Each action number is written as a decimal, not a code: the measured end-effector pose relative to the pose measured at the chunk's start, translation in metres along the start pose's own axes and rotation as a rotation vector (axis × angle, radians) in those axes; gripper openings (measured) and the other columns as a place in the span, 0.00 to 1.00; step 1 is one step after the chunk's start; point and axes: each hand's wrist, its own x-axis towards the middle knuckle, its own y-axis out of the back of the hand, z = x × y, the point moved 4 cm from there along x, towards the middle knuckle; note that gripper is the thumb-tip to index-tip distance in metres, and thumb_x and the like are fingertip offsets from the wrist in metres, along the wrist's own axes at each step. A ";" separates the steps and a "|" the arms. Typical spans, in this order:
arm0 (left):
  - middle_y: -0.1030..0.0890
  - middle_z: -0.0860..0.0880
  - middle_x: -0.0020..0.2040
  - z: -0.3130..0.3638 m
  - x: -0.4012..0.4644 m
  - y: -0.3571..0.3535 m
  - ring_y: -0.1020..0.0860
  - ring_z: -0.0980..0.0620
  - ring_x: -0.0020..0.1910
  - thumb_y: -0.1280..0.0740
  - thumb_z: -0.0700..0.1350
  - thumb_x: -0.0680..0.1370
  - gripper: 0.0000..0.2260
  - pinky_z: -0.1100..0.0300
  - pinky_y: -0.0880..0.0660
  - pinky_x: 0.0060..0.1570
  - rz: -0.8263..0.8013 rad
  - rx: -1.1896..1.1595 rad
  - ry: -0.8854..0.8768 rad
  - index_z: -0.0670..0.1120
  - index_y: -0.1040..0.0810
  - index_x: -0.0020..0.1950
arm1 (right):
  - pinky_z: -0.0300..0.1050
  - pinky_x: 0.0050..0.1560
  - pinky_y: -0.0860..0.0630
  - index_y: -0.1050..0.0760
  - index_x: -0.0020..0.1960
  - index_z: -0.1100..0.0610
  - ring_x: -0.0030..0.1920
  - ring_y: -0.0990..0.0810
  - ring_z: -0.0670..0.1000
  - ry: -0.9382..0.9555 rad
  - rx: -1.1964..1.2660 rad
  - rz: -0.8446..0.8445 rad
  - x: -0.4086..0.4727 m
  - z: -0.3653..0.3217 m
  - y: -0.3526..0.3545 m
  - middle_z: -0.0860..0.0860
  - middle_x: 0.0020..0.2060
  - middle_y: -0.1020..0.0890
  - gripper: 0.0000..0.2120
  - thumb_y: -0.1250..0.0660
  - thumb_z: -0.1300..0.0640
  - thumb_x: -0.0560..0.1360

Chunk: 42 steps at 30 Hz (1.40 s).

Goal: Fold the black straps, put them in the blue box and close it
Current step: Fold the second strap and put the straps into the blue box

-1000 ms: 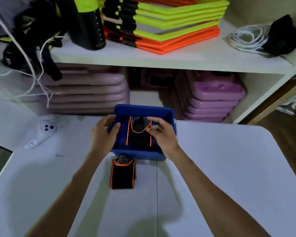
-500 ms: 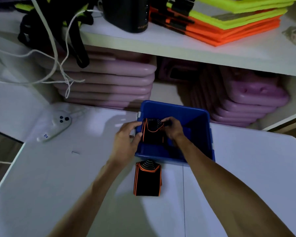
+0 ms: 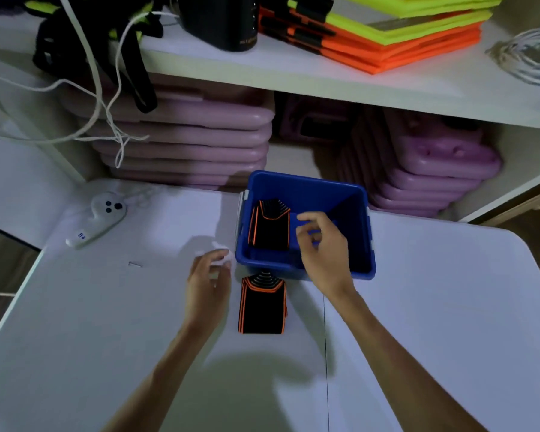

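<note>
Blue box [image 3: 306, 188] on the far middle of the table [image 3: 449, 307], open, no lid in view. One folded black strap [image 3: 270, 227] with orange edging standing inside along the left wall. Second folded strap [image 3: 262, 308] lying on the table just near of the box's front wall, untouched.

Left hand [image 3: 208, 285] hovering left of that strap, fingers loosely curled, gripping nothing. Right hand [image 3: 323, 244] over the box's near rim, fingers relaxed and parted, empty, just right of the boxed strap.

Likely risks: boxed strap tipping over or springing unfolded with nothing pressing it. Table strap losing its fold if pinched by one layer only. Right hand nudging the box while pulling back, shoving it toward the table's far edge by the shelf [image 3: 293, 76]. Closing stalled, lid not visible anywhere here.
</note>
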 end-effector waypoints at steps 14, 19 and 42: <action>0.22 0.47 0.60 -0.020 -0.035 -0.027 0.23 0.52 0.57 0.39 0.38 0.69 0.24 0.52 0.25 0.60 -0.414 0.019 0.124 0.51 0.24 0.64 | 0.37 0.51 0.26 0.34 0.70 0.43 0.54 0.23 0.50 -0.323 0.203 -0.342 -0.099 0.084 -0.056 0.53 0.59 0.26 0.31 0.33 0.66 0.74; 0.25 0.49 0.59 -0.013 -0.050 -0.023 0.26 0.56 0.61 0.36 0.40 0.70 0.19 0.57 0.27 0.58 -0.431 -0.030 0.046 0.58 0.26 0.57 | 0.50 0.59 0.21 0.29 0.62 0.39 0.59 0.22 0.53 -0.307 0.241 -0.297 -0.106 0.085 -0.058 0.54 0.58 0.23 0.30 0.33 0.67 0.69; 0.24 0.49 0.57 0.096 0.000 0.001 0.24 0.52 0.57 0.36 0.40 0.75 0.16 0.58 0.26 0.56 -0.065 -0.083 -0.310 0.49 0.23 0.62 | 0.39 0.53 0.23 0.27 0.58 0.53 0.52 0.20 0.47 -0.020 0.433 -0.060 -0.020 0.008 0.050 0.54 0.55 0.19 0.15 0.33 0.69 0.76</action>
